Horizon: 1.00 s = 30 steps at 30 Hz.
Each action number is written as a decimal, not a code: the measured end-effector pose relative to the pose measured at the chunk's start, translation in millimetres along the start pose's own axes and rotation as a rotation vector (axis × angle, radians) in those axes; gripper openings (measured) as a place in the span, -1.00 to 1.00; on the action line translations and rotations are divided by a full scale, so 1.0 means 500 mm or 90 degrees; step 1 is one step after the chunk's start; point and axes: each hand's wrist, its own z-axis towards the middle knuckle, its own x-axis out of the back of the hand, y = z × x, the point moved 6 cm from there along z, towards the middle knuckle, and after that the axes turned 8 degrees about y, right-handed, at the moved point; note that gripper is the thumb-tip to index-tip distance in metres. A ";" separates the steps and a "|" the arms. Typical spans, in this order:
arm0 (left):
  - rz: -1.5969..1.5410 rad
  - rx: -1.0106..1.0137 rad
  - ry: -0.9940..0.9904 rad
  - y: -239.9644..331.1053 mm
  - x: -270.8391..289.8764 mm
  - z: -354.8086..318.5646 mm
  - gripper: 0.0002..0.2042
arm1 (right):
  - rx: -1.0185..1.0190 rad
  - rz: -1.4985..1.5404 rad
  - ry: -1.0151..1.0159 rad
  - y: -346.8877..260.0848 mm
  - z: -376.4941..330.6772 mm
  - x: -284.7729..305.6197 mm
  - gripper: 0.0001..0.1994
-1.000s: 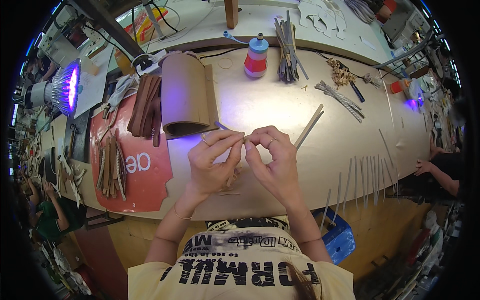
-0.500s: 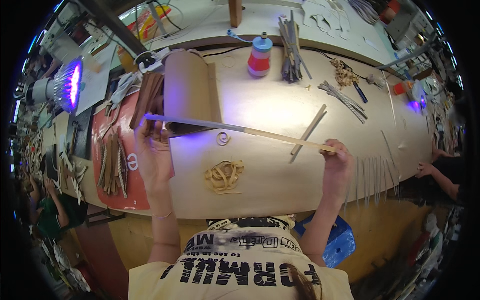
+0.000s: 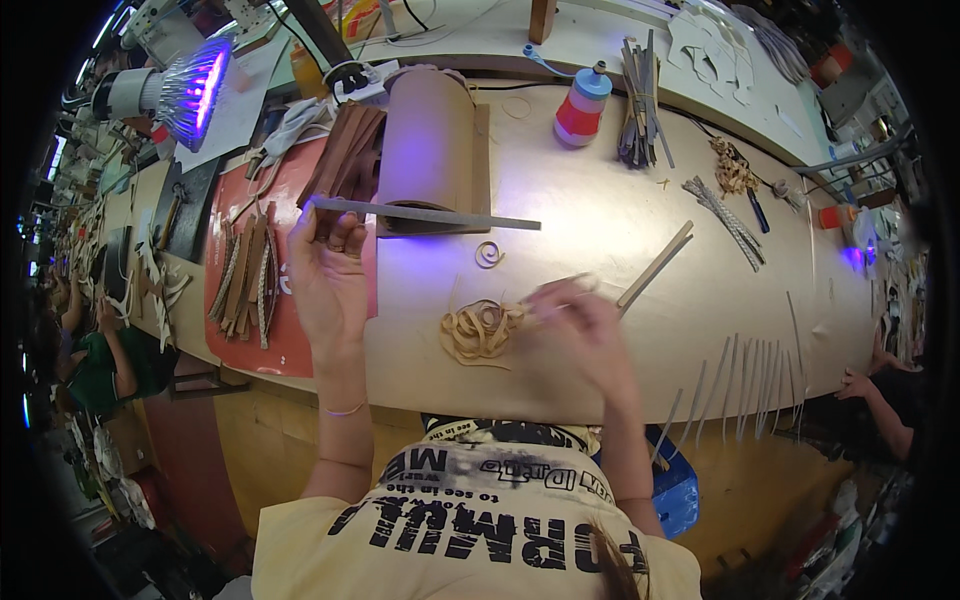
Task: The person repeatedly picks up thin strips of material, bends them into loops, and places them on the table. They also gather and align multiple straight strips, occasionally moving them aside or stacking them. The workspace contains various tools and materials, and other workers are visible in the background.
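A thin grey strip is pinched at its left end between the fingers of my left hand. Its free end points right, passing in front of a brown curved holder. Beside a tangled heap of tan ribbon, my right hand is smeared by motion, so whether it holds anything cannot be made out. A small tan curl lies on the table between the heap and the grey strip. To the right of my right hand lies a straight pale strip with a dark edge.
Brown strips fill the space beside the holder. A red board bears more strips, near a glowing lamp. Behind stand a red-and-blue bottle and a grey strip bundle. Several thin strips hang over the front edge at right.
My right hand has left the strip's far end and moved left toward the tan heap. The pale length that stretched between my hands no longer shows; the grey strip stays in my left hand.
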 end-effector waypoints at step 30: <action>1.160 -0.340 -0.745 -0.292 0.047 -0.208 -0.32 | -0.428 -0.282 0.610 0.123 -0.369 0.209 -0.53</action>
